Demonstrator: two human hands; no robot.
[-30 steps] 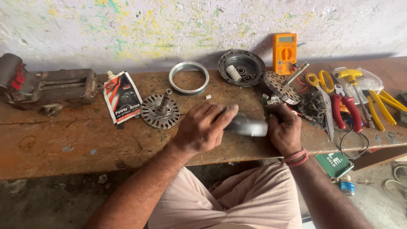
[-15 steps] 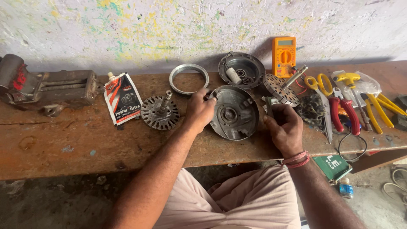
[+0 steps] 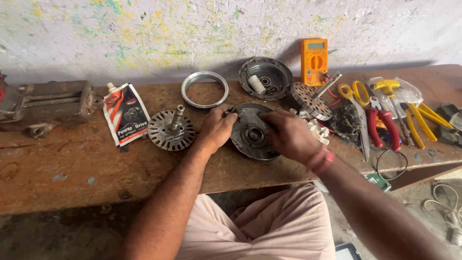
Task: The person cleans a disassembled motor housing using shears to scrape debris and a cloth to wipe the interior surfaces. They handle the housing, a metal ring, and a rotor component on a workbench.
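1. Both grips are pressed onto the round motor cover [image 3: 251, 132]: left hand [image 3: 216, 127] clasps its 9 o'clock rim, right hand [image 3: 288, 135] covers its 3 o'clock side.
2. Half a second earlier only the left hand steadied it; the right has since come across.
3. Cover lies flat, mid-surface [image 3: 72, 168], with the rotor [image 3: 172, 130] at its 9 o'clock.
4. Judged: fitting work on the cover has begun.

Paint-flecked wall [image 3: 144, 33], worn wooden bench [image 3: 72, 178]
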